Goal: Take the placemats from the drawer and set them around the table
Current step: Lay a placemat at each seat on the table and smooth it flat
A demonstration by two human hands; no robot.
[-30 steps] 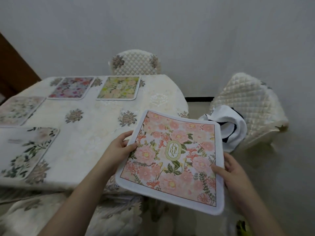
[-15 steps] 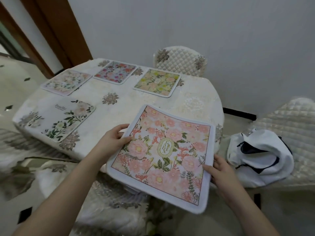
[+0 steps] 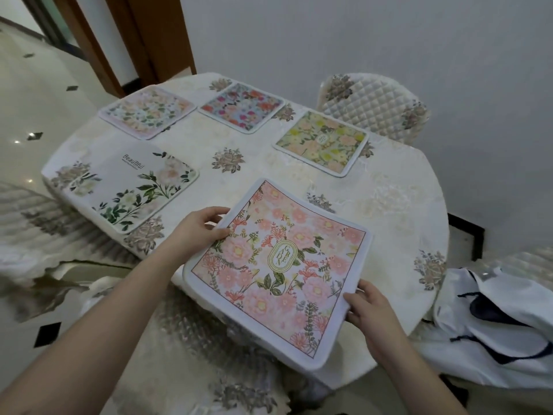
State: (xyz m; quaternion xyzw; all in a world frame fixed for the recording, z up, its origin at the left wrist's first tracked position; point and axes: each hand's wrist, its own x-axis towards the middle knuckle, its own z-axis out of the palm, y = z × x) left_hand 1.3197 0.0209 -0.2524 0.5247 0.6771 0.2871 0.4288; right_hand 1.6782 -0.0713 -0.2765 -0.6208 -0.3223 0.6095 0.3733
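Pink peonies cover the placemat (image 3: 278, 265) held in both hands over the near edge of the worktop (image 3: 389, 205). Its far part lies over the cloth-covered top and its near corner juts out past the edge. The left hand (image 3: 197, 232) pinches the mat's left edge, thumb on top and fingers curled under. The right hand (image 3: 366, 307) clamps the right edge the same way, thumb on the printed face. Both grips are closed on this mat.

Five placemats show in all. Four lie flat on the worktop, each apart from the others: a white one (image 3: 131, 187) with green leaves and the word "Beautiful" at the left, a pale pink floral one (image 3: 148, 112) at the far left, a blue and red floral one (image 3: 242, 106) at the far middle, and a yellow-green floral one (image 3: 323, 142) at the far right.

Two quilted chairs show: one (image 3: 374, 106) behind the yellow-green mat, by the wall, and another (image 3: 508, 262) at the right edge, partly hidden under a white bag (image 3: 493, 324) with dark cords. Brown door framing (image 3: 134, 40) stands beyond the worktop's far left, and glossy tile floor (image 3: 30, 109) lies to the left.
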